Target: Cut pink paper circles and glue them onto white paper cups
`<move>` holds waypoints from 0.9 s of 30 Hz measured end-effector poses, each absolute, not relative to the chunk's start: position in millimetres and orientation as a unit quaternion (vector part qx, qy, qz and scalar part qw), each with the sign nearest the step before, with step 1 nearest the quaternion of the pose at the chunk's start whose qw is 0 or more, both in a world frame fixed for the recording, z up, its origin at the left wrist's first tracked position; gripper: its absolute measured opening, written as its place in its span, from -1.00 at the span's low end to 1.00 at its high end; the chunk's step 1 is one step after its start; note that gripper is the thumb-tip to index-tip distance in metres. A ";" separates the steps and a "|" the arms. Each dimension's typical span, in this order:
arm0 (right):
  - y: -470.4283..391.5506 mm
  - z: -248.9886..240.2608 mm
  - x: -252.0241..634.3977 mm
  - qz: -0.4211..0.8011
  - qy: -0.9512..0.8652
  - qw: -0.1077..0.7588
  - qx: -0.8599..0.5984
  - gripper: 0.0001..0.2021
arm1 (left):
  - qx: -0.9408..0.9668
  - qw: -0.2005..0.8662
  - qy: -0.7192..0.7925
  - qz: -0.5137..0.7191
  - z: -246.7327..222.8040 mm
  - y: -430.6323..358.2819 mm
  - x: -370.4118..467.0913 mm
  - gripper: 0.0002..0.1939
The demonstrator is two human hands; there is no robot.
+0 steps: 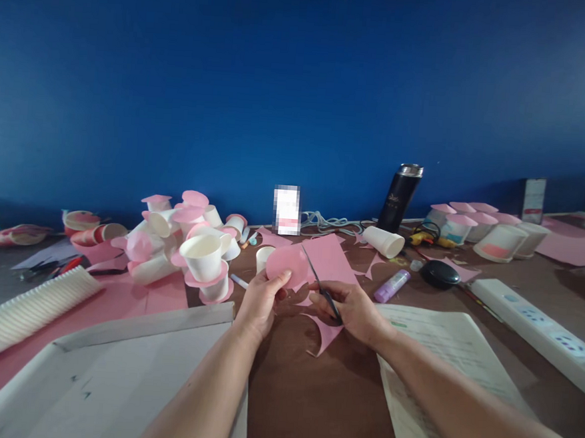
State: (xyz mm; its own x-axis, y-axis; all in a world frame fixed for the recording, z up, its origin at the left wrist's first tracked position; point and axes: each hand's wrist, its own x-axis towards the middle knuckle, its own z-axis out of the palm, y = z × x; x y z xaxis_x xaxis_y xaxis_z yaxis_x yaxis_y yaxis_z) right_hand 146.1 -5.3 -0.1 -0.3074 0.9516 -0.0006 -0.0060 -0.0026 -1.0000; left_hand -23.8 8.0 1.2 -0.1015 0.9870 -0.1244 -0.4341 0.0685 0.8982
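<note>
Between the thumb and fingers of my left hand (265, 297) is a round pink paper disc (289, 262), held up over the desk. My right hand (351, 310) grips a pair of scissors (328, 296) by the dark handles, the blades pointing up and left beside the disc's right edge. Behind them lies a larger pink paper sheet (330, 256). A curved pink scrap (325, 335) lies under my right hand. Just behind the disc stands a white paper cup (263, 260), partly hidden.
Joined paper cups with pink discs (202, 256) crowd the left, beside a long cup stack (36, 304). On the right are a glue stick (392, 286), a mouse (439, 274), a power strip (540, 323) and printed pages (443, 363). A black flask (399, 198) stands behind.
</note>
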 end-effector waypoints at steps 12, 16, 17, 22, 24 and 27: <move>-4.5 -4.2 147.0 0.577 -0.561 0.424 -0.417 -0.47 | 0.326 0.592 0.427 0.601 0.3 7.3 -24.3 -0.65; -4.1 -4.8 147.0 0.577 -0.560 0.428 -0.412 -0.51 | 0.330 0.589 0.427 0.602 0.5 6.8 -24.3 -0.65; -4.3 -4.0 146.8 0.577 -0.561 0.426 -0.414 -0.52 | 0.329 0.590 0.425 0.603 0.6 6.8 -24.2 -0.65; -6.8 3.1 145.6 0.571 -0.556 0.417 -0.437 -0.50 | 0.320 0.594 0.419 0.608 1.2 7.6 -23.8 -0.63; -7.3 4.3 145.7 0.569 -0.557 0.417 -0.439 -0.49 | 0.320 0.593 0.420 0.608 1.2 7.7 -23.7 -0.64; -6.8 2.4 146.7 0.566 -0.563 0.419 -0.432 -0.52 | 0.320 0.591 0.426 0.605 1.2 7.5 -23.7 -0.65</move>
State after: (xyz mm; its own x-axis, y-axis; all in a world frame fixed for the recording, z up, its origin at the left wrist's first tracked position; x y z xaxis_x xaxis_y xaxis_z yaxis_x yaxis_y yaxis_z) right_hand 146.7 -6.8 2.4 -0.2751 0.9613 -0.0168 0.0122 -0.0140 -0.9998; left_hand -23.7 7.5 1.2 -0.0953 0.9886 -0.1169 -0.4420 0.0632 0.8948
